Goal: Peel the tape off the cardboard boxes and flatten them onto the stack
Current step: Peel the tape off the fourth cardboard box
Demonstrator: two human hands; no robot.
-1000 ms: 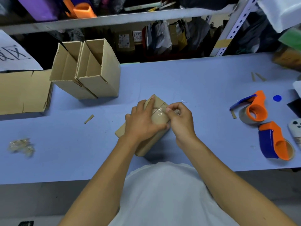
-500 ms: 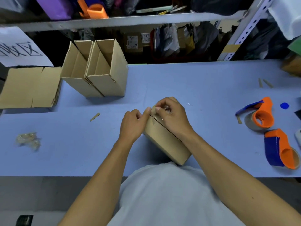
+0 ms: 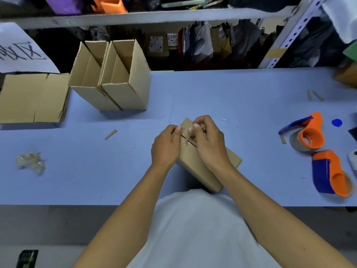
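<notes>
A small sealed cardboard box (image 3: 201, 167) lies tilted on the blue table (image 3: 241, 93) right in front of me. My left hand (image 3: 166, 147) grips its left side with the thumb at the flap seam. My right hand (image 3: 207, 144) is curled over the top of the box and pinches clear tape (image 3: 186, 143) at the seam. A stack of flattened boxes (image 3: 32, 97) lies at the far left. Two open cardboard boxes (image 3: 110, 78) stand side by side beyond it.
Two orange-and-blue tape dispensers (image 3: 309, 134) (image 3: 332, 173) lie at the right. A wad of peeled tape (image 3: 31, 163) sits at the left. Small cardboard slivers (image 3: 111, 134) lie on the table. A shelf with goods rises behind the table's far edge.
The box was turned so its long side now points toward me and to the right. Both hands shifted with it and stay at the taped seam.
</notes>
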